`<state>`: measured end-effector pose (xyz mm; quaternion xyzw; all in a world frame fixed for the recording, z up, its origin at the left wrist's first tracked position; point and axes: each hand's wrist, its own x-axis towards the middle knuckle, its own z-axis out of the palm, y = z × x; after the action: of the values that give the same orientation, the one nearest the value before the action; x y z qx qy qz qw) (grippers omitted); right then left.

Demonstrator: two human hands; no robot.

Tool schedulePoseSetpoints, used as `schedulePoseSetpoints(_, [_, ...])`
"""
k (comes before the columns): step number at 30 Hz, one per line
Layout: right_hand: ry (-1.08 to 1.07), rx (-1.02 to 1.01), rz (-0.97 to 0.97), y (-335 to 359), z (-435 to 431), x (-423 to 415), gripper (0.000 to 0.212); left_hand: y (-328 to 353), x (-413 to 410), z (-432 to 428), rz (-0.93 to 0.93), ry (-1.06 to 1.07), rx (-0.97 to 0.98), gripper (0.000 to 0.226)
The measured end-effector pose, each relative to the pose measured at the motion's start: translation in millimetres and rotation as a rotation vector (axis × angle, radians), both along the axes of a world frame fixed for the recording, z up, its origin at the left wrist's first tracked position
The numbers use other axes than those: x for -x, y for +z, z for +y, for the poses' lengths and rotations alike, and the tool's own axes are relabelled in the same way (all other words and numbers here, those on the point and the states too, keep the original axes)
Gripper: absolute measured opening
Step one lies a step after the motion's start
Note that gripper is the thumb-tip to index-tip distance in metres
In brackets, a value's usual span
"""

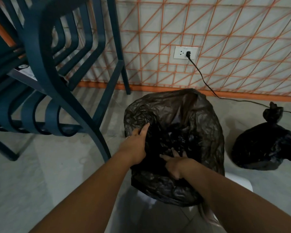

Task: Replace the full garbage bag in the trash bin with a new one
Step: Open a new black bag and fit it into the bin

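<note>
The new bag (175, 118) sits over the bin (238, 182) in the centre, the full bag (262, 145) at right. The left hand (138, 143) grips its rim, the right hand (173, 165) presses inside with fingers spread. Better to push the air out first, then fold the rim evenly

Chair legs (97, 113) crowd the bin's left — tied bag (265, 145) sits right.

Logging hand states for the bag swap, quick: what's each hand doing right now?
Left hand: on the new bag, fingers partly hidden; cannot tell.
Right hand: open, fingers spread, pressing into the bag.
</note>
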<state>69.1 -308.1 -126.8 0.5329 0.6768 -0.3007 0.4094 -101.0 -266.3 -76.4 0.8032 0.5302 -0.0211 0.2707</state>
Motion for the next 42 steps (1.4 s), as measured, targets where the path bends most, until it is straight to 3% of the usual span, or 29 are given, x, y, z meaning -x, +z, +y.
schedulePoseSetpoints(5, [-0.052,0.025,0.031,7,-2,-8,0.055,-4,2,5,0.002,-0.021,0.003,0.097])
schedulePoseSetpoints(8, [-0.112,-0.264,0.236,39,-2,-13,0.042,1,6,9,-0.147,0.023,0.018,0.075])
schedulePoseSetpoints(11, [-0.104,-0.654,0.342,75,-4,-30,0.028,10,10,15,-0.288,0.255,-0.099,0.032])
schedulePoseSetpoints(13, [-0.138,-0.866,0.290,95,-4,-48,0.026,16,18,23,-0.213,0.390,-0.107,0.020])
schedulePoseSetpoints(15, [-0.304,-0.975,0.201,112,-4,-72,0.027,22,23,27,-0.067,0.397,0.070,0.027])
schedulePoseSetpoints(17, [-0.492,-0.869,0.094,121,-6,-97,0.029,20,26,24,-0.042,0.376,0.301,0.028])
schedulePoseSetpoints(20, [-0.785,-0.567,0.134,116,-13,-119,0.031,18,33,11,-0.109,0.506,0.692,0.023])
schedulePoseSetpoints(23, [-1.083,-0.417,0.329,105,-17,-117,0.034,7,37,6,-0.153,0.581,0.814,0.024])
schedulePoseSetpoints(30, [-1.141,-0.553,0.598,93,3,-85,0.057,7,29,5,-0.412,0.685,0.723,0.016])
schedulePoseSetpoints(34, [-0.842,-0.553,0.526,87,5,-72,0.052,3,24,8,-0.529,0.756,0.587,0.019])
schedulePoseSetpoints(38, [-0.880,-0.621,0.570,81,-5,-71,0.045,4,15,20,-0.836,0.850,0.490,0.042])
schedulePoseSetpoints(42, [-0.900,-0.651,0.638,76,-9,-71,0.036,12,2,28,-1.064,0.873,0.557,0.048])
